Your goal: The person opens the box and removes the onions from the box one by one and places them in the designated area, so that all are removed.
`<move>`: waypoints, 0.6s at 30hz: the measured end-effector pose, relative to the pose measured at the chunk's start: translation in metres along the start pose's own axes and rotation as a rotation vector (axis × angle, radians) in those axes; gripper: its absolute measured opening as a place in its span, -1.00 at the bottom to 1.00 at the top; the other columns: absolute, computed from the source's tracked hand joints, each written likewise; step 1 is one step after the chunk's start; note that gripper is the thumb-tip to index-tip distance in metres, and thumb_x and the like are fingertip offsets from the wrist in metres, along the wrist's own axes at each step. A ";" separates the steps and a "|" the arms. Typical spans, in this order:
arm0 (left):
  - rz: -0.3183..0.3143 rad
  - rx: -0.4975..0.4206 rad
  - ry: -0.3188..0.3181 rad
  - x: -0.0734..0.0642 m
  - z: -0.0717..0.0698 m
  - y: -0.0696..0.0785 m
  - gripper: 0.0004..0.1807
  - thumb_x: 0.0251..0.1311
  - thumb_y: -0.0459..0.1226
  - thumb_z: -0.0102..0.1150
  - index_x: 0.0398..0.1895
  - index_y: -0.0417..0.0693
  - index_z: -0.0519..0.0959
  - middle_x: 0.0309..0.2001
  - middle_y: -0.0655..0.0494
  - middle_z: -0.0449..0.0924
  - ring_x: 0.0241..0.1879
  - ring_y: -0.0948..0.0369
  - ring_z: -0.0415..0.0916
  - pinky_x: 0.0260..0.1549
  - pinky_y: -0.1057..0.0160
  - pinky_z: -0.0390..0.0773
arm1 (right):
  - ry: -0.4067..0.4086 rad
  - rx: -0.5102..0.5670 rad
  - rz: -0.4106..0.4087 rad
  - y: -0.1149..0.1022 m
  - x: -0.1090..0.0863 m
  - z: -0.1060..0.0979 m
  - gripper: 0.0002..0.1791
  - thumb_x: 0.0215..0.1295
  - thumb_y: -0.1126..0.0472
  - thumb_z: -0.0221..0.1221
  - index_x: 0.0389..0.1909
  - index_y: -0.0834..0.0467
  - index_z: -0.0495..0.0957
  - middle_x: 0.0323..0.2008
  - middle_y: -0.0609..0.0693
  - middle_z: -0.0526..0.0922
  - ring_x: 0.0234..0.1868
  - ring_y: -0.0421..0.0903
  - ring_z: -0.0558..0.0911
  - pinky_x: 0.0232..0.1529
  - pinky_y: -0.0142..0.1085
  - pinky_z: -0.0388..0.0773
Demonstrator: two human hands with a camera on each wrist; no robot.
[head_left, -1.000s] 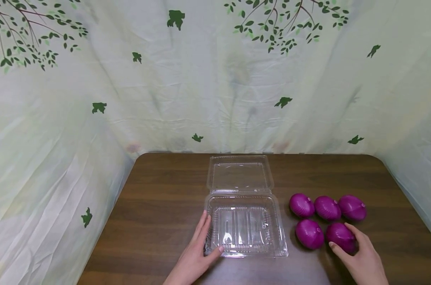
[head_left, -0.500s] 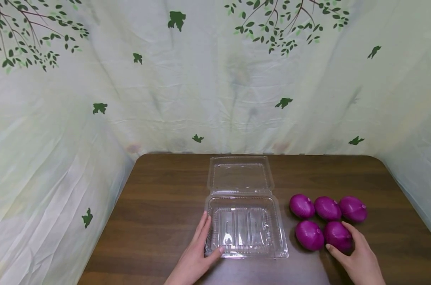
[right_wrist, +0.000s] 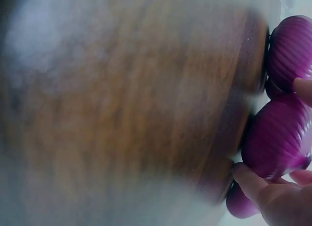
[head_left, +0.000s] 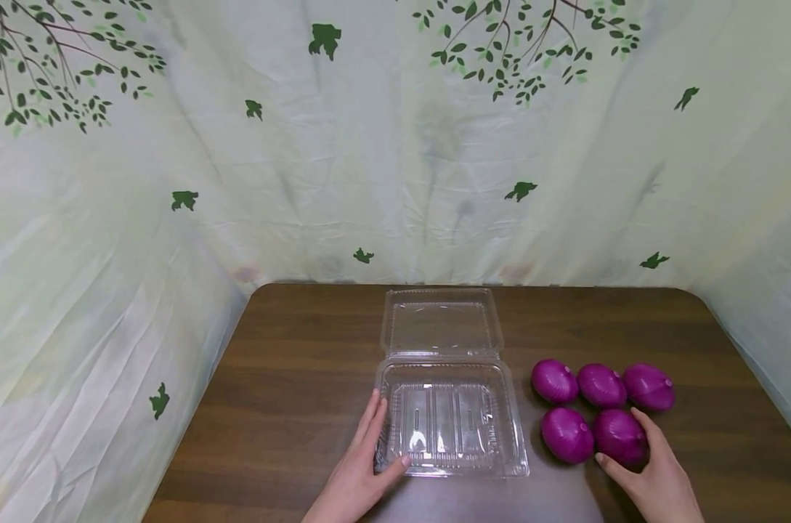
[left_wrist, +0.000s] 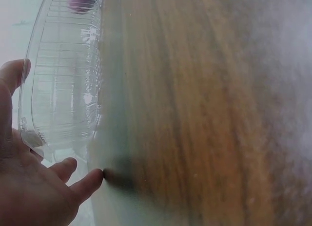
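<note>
A clear plastic clamshell container (head_left: 444,418) lies on the table with its lid folded back. My left hand (head_left: 361,459) rests at its near left corner, fingers straight along the left side and thumb touching the front rim; the left wrist view shows the fingers outstretched beside the clear wall. To the right, my right hand (head_left: 656,472) holds a purple onion (head_left: 620,434) between thumb and fingers. That onion sits in the front row next to another purple onion (head_left: 567,434). In the right wrist view, the gripped onion (right_wrist: 275,136) appears at table level.
Behind the front pair stand three more onions in a row: a left one (head_left: 554,381), a middle one (head_left: 601,386) and a right one (head_left: 648,386). The brown wooden table (head_left: 290,378) ends at a pale curtain (head_left: 395,181) with printed leaves.
My right hand has shifted slightly left with its onion, which now sits right beside the other front onion. My left hand and the container stay in place.
</note>
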State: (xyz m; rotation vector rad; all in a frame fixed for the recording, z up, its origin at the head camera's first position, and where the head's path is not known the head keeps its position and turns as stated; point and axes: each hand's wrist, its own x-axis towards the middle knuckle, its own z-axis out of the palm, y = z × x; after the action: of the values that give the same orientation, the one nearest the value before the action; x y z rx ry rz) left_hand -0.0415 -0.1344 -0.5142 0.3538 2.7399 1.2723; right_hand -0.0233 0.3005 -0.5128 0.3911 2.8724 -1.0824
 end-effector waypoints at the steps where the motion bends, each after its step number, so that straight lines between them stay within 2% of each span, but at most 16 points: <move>1: 0.001 -0.003 0.002 0.000 0.000 0.000 0.02 0.20 0.11 0.28 0.60 0.12 -0.08 0.58 0.35 -0.35 0.47 0.05 -0.06 0.21 -0.28 0.24 | -0.005 0.010 0.011 -0.001 0.000 0.000 0.20 0.13 -0.18 0.37 0.50 0.33 -0.13 0.29 0.54 0.18 0.16 0.53 0.33 -0.05 0.34 0.37; 6: 0.034 -0.036 0.013 0.003 0.001 -0.002 0.00 0.20 0.08 0.29 0.58 0.04 -0.02 0.59 0.26 -0.34 0.47 -0.02 -0.06 0.19 -0.34 0.24 | 0.004 0.051 0.035 -0.004 0.002 -0.001 0.20 0.17 -0.20 0.33 0.53 0.31 -0.18 0.34 0.53 0.15 0.21 0.52 0.28 0.01 0.35 0.32; 10: 0.049 -0.065 0.007 0.004 0.000 -0.004 -0.03 0.23 0.04 0.28 0.58 0.04 -0.01 0.59 0.21 -0.35 0.47 -0.11 -0.08 0.14 -0.43 0.20 | 0.037 0.047 -0.008 -0.006 0.002 0.002 0.11 0.26 -0.19 0.26 0.51 0.34 -0.14 0.32 0.55 0.14 0.22 0.53 0.27 0.03 0.36 0.30; 14: 0.059 -0.077 0.014 0.004 -0.003 -0.004 -0.13 0.28 -0.03 0.24 0.56 0.03 0.06 0.59 0.19 -0.32 0.47 -0.13 -0.09 0.13 -0.46 0.18 | 0.124 0.045 -0.138 -0.013 -0.001 0.005 -0.05 0.34 -0.06 0.23 0.49 0.36 -0.03 0.34 0.52 0.16 0.27 0.52 0.22 0.11 0.38 0.21; 18: 0.085 -0.023 0.055 0.008 -0.014 0.000 -0.25 0.32 -0.14 0.23 0.52 0.03 0.18 0.58 0.20 -0.20 0.47 -0.01 -0.04 0.22 -0.30 0.22 | 0.182 0.028 -0.297 -0.030 -0.002 0.003 -0.18 0.38 0.04 0.20 0.51 0.25 0.06 0.43 0.39 0.12 0.38 0.43 0.12 0.31 0.32 0.00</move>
State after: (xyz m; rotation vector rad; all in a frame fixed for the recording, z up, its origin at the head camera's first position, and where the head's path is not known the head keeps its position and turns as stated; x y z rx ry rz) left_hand -0.0523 -0.1426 -0.5052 0.4446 2.7805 1.3520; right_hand -0.0292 0.2762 -0.4955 0.0657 3.1550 -1.1851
